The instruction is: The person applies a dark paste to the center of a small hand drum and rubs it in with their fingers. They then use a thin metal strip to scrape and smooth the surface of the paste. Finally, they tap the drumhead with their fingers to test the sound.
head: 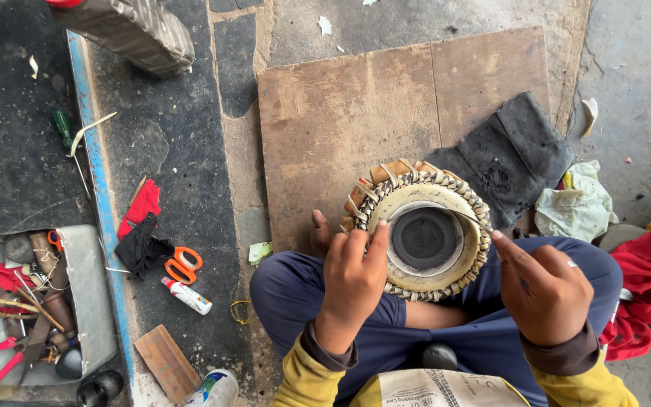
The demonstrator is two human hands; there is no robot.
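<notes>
A small drum [423, 230] with a pale skin head, a black round centre patch and braided lacing around the rim stands between my crossed legs. Wooden pegs sit under its straps at the far side. My left hand [352, 275] rests on the drum's left rim, thumb on the braid. My right hand [540, 283] pinches a thin metal strip [467, 217] that reaches across the head's right edge.
A brown board [340, 113] lies on the floor beyond the drum, a dark cloth [514, 154] at its right. Left of my knee lie orange-handled scissors [183, 264], a glue tube [187, 295], red and black rags [141, 226], and an open box of tools [32, 301].
</notes>
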